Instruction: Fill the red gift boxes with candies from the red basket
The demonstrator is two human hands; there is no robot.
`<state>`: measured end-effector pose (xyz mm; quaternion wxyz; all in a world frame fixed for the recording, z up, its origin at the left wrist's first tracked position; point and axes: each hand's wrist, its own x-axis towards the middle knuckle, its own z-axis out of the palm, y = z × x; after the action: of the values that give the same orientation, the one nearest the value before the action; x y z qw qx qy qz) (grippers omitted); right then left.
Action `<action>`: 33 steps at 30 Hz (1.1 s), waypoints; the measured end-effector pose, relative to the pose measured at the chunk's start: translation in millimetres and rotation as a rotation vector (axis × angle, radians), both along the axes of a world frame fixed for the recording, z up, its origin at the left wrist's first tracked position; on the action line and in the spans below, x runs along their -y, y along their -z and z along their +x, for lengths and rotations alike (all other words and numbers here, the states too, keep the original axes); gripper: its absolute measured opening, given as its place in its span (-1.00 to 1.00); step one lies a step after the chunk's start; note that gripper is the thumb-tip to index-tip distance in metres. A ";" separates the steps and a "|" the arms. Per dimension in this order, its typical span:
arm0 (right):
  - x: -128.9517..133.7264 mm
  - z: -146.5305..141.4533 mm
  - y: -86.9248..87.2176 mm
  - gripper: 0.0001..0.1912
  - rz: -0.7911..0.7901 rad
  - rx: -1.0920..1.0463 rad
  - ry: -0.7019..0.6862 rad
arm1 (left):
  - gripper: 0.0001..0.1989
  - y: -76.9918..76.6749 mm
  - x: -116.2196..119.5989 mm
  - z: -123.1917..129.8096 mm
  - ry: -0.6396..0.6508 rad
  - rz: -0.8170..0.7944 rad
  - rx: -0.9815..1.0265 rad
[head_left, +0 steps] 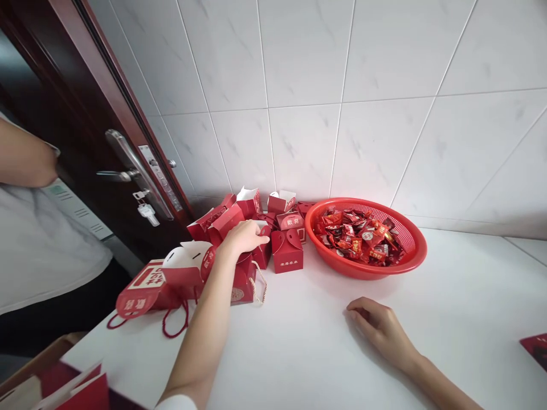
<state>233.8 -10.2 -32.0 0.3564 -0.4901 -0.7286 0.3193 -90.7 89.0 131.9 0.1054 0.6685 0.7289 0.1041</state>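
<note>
My left hand [245,236] reaches into a pile of red paper gift boxes. Its thumb and fingers are closed at the upper edge of a small red gift box [262,253], and part of the grip is hidden. Just right of it stands a closed red box [288,251] with gold lettering. Below my left wrist is a red box with a twisted cord handle [260,287]. My right hand [378,330] rests on the white table [294,347], fingers loosely curled with nothing visible in them.
A red plastic basket [416,259] of wrapped candies [363,236] stands against the tiled wall [307,136]. Larger red boxes [143,290] lie at the table's left edge. Another person [51,239] stands at left by the dark door [77,68]. A red item [536,348] lies far right.
</note>
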 end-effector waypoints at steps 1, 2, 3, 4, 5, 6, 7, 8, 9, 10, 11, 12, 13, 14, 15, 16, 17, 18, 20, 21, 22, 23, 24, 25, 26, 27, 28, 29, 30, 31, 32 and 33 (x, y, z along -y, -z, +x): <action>0.3 -0.1 -0.1 -0.70 -0.001 0.000 -0.001 | -0.47 0.8 -1.7 4.9 -0.025 0.012 -0.013; 0.6 -0.1 0.0 -0.70 -0.003 -0.001 -0.003 | -0.48 0.7 -3.1 8.9 -0.047 0.036 -0.017; 0.9 0.1 0.3 -0.70 -0.008 -0.004 -0.005 | -0.52 -0.3 -3.8 11.4 -0.066 0.063 -0.020; 1.0 0.4 0.8 -0.70 -0.012 -0.008 -0.007 | -0.55 -2.1 -3.5 12.5 -0.088 0.097 -0.025; 0.9 0.8 1.4 -0.69 -0.016 -0.011 -0.009 | -0.59 -4.7 -2.0 12.3 -0.109 0.148 -0.027; 0.6 1.4 2.2 -0.69 -0.020 -0.013 -0.011 | -0.61 -7.8 0.5 11.2 -0.122 0.220 -0.024; 0.3 1.9 3.0 -0.69 -0.023 -0.016 -0.012 | -0.64 -11.3 4.1 9.5 -0.128 0.318 -0.012; 0.0 2.4 3.7 -0.69 -0.026 -0.020 -0.012 | -0.66 -14.9 8.7 8.0 -0.119 0.437 0.006; -0.3 2.7 4.1 -0.69 -0.029 -0.027 -0.010 | -0.68 -18.5 14.0 7.0 -0.091 0.572 0.029; -0.4 2.8 4.2 -0.69 -0.035 -0.040 -0.002 | -0.71 -21.8 19.8 7.1 -0.040 0.707 0.052; -0.4 2.8 3.9 -0.68 -0.049 -0.062 0.009 | -0.71 -24.7 26.0 8.7 0.039 0.832 0.071; -0.3 2.7 3.1 -0.67 -0.070 -0.097 0.022 | -0.71 -27.0 32.4 12.0 0.151 0.935 0.083; -0.2 2.8 2.0 -0.65 -0.095 -0.146 0.036 | -0.69 -28.5 38.7 17.0 0.290 0.997 0.096; -0.2 3.2 0.5 -0.62 -0.122 -0.206 0.054 | -0.67 -28.8 45.0 23.8 0.447 1.007 0.112; -0.4 4.0 -1.4 -0.59 -0.142 -0.274 0.077 | -0.67 -28.0 51.2 32.0 0.606 0.956 0.124; -0.8 5.4 -3.3 -0.56 -0.152 -0.342 0.109 | -0.71 -26.0 57.2 41.2 0.750 0.887 0.123; -1.3 7.4 -5.5 -0.54 -0.148 -0.404 0.149 | -0.75 -22.9 63.2 51.1 0.875 0.807 0.096; -1.9 10.1 -7.7 -0.53 -0.130 -0.453 0.192 | -0.75 -18.8 69.3 61.2 0.984 0.731 0.042; -2.5 16.5 -12.3 -0.52 -0.082 -0.522 0.260 | -0.68 -9.4 82.1 80.0 1.109 0.634 -0.071; -2.2 19.7 -14.7 -0.52 -0.067 -0.545 0.270 | -0.68 -4.5 88.5 87.9 1.150 0.629 -0.105; -1.4 22.5 -17.1 -0.52 -0.066 -0.560 0.261 | -0.70 0.2 94.8 94.5 1.179 0.618 -0.131; 0.0 24.7 -19.5 -0.52 -0.080 -0.566 0.238 | -0.73 4.5 100.6 99.7 1.197 0.615 -0.142; 1.9 26.0 -21.7 -0.52 -0.102 -0.564 0.210 | -0.76 8.5 105.5 103.7 1.214 0.608 -0.149; 4.0 26.5 -23.6 -0.51 -0.122 -0.559 0.175 | -0.78 12.3 109.1 106.8 1.218 0.608 -0.155; 6.2 26.3 -25.1 -0.50 -0.135 -0.552 0.141 | -0.78 16.0 111.2 109.2 1.212 0.614 -0.161; 8.3 25.5 -26.3 -0.50 -0.132 -0.546 0.115 | -0.78 19.7 111.8 111.3 1.202 0.618 -0.171; 10.1 24.2 -27.2 -0.49 -0.111 -0.543 0.098 | -0.77 23.6 110.9 113.3 1.189 0.621 -0.183; 11.6 22.9 -28.0 -0.49 -0.082 -0.540 0.083 | -0.76 27.9 108.9 115.6 1.182 0.617 -0.194; 12.8 21.6 -28.7 -0.49 -0.050 -0.533 0.065 | -0.75 32.4 106.1 118.1 1.182 0.608 -0.200; 13.7 20.5 -29.4 -0.49 -0.020 -0.521 0.047 | -0.74 37.0 102.8 120.9 1.188 0.597 -0.204; 14.5 19.6 -30.4 -0.49 0.006 -0.504 0.032 | -0.72 41.4 99.4 123.7 1.199 0.585 -0.201; 15.3 19.0 -31.5 -0.49 0.025 -0.483 0.024 | -0.71 45.2 95.9 126.4 1.217 0.576 -0.192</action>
<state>252.8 -25.4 -0.5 0.5302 -0.4036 -0.6202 0.4140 35.7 -6.9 86.7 -0.1020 0.9672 0.1721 0.1564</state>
